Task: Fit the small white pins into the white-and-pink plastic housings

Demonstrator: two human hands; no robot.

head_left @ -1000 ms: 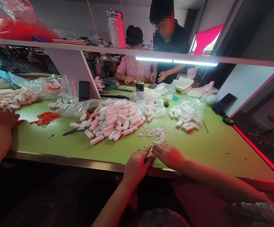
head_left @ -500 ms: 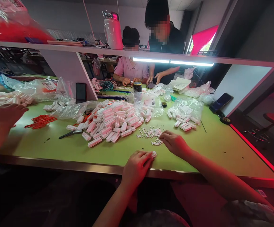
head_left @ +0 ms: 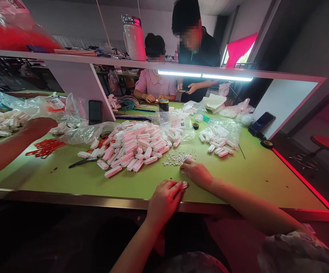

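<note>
Near the table's front edge, my left hand (head_left: 166, 197) is closed on a white plastic connector housing (head_left: 184, 185), whose right end pokes out past the fingertips. My right hand (head_left: 197, 172) lies over the near side of a scatter of tiny white pieces (head_left: 173, 159). Its fingers are bent and pressed together, and whatever is between the fingertips is hidden. Left of the small pieces rises a large heap of similar white housings (head_left: 136, 146).
Black-handled scissors (head_left: 80, 163) and orange strips (head_left: 46, 147) lie left of the heap. A co-worker's arm (head_left: 16, 146) reaches in from the left. Plastic bags (head_left: 221, 129), a phone (head_left: 262, 123) and black tape (head_left: 266, 144) are to the right. Two people are across the table.
My right hand has moved left and slightly nearer, further over the tiny pieces. My left hand stays on the housing. The co-worker's arm at left has reached further to the right.
</note>
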